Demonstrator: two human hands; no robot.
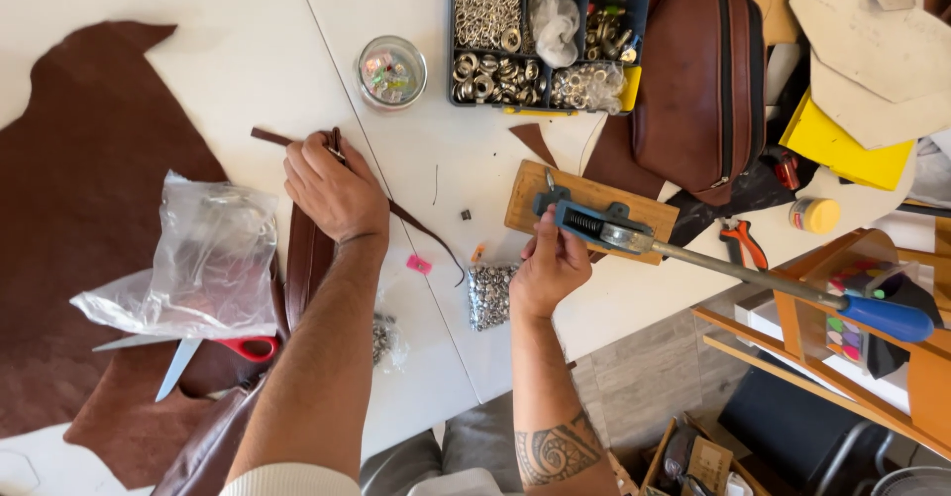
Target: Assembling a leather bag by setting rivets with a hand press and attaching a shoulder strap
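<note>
Setting step in hand, by judgement: left hand [332, 191] pins the narrow brown leather strap [309, 248] flat on the white table [248, 50]; right hand [547, 270] grips the blue lever press [594, 226] on its wooden block [540, 187]; next, strap must reach the die.

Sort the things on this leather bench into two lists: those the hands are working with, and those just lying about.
In use:
- left hand pressing on the brown leather strap
- right hand at the blue hand press on its wooden block

Lying about:
- red-handled scissors
- compartment box of metal rings
- brown leather bag
- round tin
- yellow-capped jar
</note>
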